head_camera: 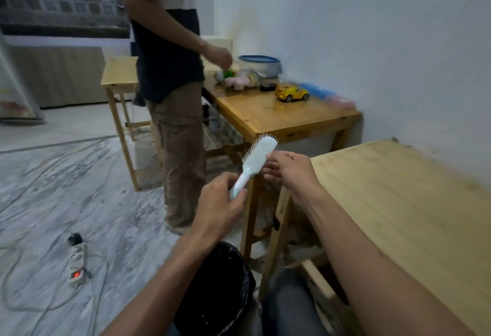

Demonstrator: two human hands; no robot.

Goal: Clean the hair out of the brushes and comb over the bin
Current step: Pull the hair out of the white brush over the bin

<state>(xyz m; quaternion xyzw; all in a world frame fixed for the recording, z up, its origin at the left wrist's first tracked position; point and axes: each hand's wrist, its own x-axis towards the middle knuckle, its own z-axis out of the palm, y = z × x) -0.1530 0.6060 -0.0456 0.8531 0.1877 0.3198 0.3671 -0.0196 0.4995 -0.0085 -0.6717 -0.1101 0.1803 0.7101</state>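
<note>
A pale blue hairbrush [255,161] with light bristles is held up in the middle of the view, head tilted up and to the right. My left hand [221,200] is shut around its handle. My right hand [288,169] touches the brush head from the right, fingertips pinched at the bristle side; whether hair is between them is too small to tell. A bin lined with a black bag [223,290] stands on the floor below my left forearm, nearer to me than the brush. No comb or other brush is visible.
A light wooden table [409,202] is at my right, a darker one [281,117] behind it holds a yellow toy car [291,93], a blue-rimmed bowl and toys. A person [172,96] stands ahead. A power strip [77,264] and cables lie on the floor at left.
</note>
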